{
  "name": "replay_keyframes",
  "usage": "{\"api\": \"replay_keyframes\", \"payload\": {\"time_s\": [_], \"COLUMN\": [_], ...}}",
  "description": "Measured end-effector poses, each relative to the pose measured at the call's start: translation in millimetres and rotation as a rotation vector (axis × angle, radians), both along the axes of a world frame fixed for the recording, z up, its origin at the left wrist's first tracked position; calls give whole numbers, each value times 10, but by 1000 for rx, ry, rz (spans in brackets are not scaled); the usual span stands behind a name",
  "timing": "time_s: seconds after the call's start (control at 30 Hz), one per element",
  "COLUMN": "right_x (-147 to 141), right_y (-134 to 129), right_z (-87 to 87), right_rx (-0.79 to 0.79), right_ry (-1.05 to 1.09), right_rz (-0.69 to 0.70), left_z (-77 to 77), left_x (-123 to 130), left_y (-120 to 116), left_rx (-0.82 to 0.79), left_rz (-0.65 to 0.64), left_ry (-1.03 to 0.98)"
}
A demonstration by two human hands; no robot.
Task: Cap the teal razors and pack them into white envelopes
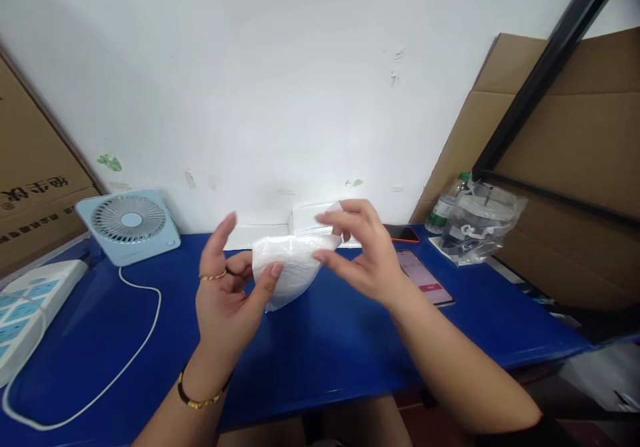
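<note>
Closest in, over the front part of the bench [320, 360], the left hand [226, 304] holds the left end of a crumpled white wrapping [287, 264], thumb on its near face, index finger raised clear. A ring and a bracelet [200, 402] show on that side. The right hand [369, 254] is at the wrapping's right end, thumb at the near face and fingers curved above, a moderate gap between their tips; I cannot tell how firmly it grips. The wrapping is up off the bench, its lower edge hanging rounded.

Toward the bench's left edge, a white cord [159, 307] loops past a power strip [37, 300]. Right of the right forearm lies a phone [431, 284], screen lit.

Along the back edge, a pale blue fan [130, 224] leans near the left corner, white packets [310, 219] sit mid-edge, then a red-edged phone [404, 234]. Near the back right corner stand a green-capped bottle [443, 210] and a clear bag [483, 224]. Cardboard [575, 134] and a white wall [300, 87] rise beyond.
</note>
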State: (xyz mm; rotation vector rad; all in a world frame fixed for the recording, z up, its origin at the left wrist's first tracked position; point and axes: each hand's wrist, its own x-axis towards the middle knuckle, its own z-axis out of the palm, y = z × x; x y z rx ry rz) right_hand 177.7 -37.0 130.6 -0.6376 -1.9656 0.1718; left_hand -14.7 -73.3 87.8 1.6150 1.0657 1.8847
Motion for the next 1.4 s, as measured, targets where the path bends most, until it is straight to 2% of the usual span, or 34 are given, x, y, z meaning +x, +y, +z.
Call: {"api": "replay_keyframes", "payload": {"time_s": [0.1,0.17,0.3,0.4,0.5,0.57,0.63,0.7,0.77,0.87,0.97,1.1,1.17,1.3,1.4], "right_x": [-21,-48,-105,-74,79,229,381,512,612,711,775,852,894,954,895], "right_y": [-114,-185,-250,-115,293,694,1120,1486,1740,1905,1901,1781,1691,1450,1205], "right_z": [-18,-27,-37,-9,14,-23,-121,-268,-431,-627,-717,-762,-799,-903,-970], "right_rx": [241,280,210,74,-152,-351,-485,-565,-616,-647,-682,-806,-828,-702,-519], "right_ry": [-232,-415,-599,-497,-115,191,358,387,232,165,177,305,347,472,484], "right_rz": [-39,-13,61,36,-131,-195,-251,-454,-749,-887,-898,-774,-754,-723,-664], "left_z": [-110,-162,-154,-125,-190,-308,-466,-633,-777,-907,-935,-884,-847,-783,-749], "left_x": [-26,-84,-200,-275,-437,-613,-809,-980,-1101,-1186,-1195,-1171,-1181,-1264,-1267], "left_y": [-123,-159,-138,2,318,613,930,1224,1460,1695,1829,1914,1910,1725,1374], "left_rx": [94,137,208,119,-60,-205,-324,-380,-401,-391,-349,-334,-339,-348,-338], "left_rz": [147,157,95,83,73,118,127,94,102,129,108,98,99,93,48], "left_ry": [120,304,536,554,595,784,919,1041,1143,1276,1382,1519,1542,1581,1632]}}
